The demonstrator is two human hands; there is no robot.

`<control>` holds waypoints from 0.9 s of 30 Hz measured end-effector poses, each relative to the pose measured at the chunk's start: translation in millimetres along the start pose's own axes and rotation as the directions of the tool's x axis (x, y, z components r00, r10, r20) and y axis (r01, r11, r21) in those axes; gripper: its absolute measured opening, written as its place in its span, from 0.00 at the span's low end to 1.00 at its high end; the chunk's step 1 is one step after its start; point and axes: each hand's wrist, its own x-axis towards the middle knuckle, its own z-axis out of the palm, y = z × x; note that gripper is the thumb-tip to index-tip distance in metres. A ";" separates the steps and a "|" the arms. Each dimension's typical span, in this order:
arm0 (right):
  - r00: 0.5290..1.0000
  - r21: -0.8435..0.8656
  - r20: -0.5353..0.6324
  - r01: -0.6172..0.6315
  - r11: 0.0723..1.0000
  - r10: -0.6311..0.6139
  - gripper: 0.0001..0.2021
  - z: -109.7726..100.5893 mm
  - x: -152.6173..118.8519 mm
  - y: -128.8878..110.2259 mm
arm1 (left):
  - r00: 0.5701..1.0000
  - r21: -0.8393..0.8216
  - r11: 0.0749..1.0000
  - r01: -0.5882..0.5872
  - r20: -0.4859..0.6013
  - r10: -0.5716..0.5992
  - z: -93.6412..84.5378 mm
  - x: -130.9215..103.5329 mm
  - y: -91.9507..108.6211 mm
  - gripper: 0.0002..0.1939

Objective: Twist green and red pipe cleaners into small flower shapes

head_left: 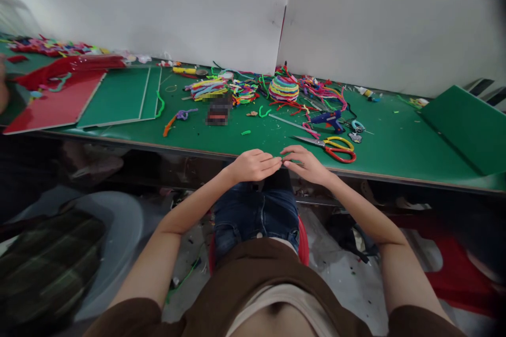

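My left hand (pixel 255 165) and my right hand (pixel 307 165) meet fingertip to fingertip over my lap, just off the front edge of the green table (pixel 221 143). Both are closed in a pinch. Something small and dark shows between the fingertips, too small to name. Closest to my right hand are scissors (pixel 330 147) with one yellow and one red handle, lying on the table. Behind them rests a blue glue gun (pixel 328 119). A short green pipe cleaner piece (pixel 245 132) lies beyond my left hand.
Farther back are a striped pipe-cleaner ball (pixel 283 88), pipe-cleaner bundles (pixel 207 88) and small pliers (pixel 358 126). A red board (pixel 55 102) lies left; a green board (pixel 468 129) leans at right. White partitions (pixel 158 10) stand behind. A grey tub (pixel 118 226) sits below left.
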 end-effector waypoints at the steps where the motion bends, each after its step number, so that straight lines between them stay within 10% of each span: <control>1: 0.998 -0.029 -0.038 -0.050 0.998 0.049 0.16 2.9 1.7 0.1 | 1.000 0.005 1.000 -0.023 0.014 0.023 1.9 -0.2 0.0 0.10; 5: 0.930 0.199 0.059 -0.367 0.909 0.363 0.24 12.8 7.8 2.5 | 0.995 -0.072 0.997 0.003 0.100 0.004 9.4 -3.4 -1.7 0.11; 11: 0.666 0.696 0.372 -0.661 0.279 0.647 0.18 19.7 13.0 6.1 | 0.994 -0.168 0.986 0.011 0.108 0.007 8.0 -13.6 -7.6 0.12; 15: 0.617 0.799 0.496 -0.600 -0.043 0.611 0.13 17.8 15.0 3.0 | 0.997 -0.190 0.981 -0.027 0.065 0.040 5.8 -16.6 -9.0 0.12; 23: 0.521 0.608 0.717 -0.792 -0.050 0.463 0.03 11.9 14.5 9.1 | 0.993 -0.211 0.975 -0.075 0.070 0.091 6.1 -17.7 -9.1 0.13; 27: 0.580 0.648 0.722 -0.758 -0.073 0.377 0.07 12.4 11.8 11.1 | 0.992 -0.215 0.972 -0.092 0.059 0.107 5.0 -18.3 -9.8 0.13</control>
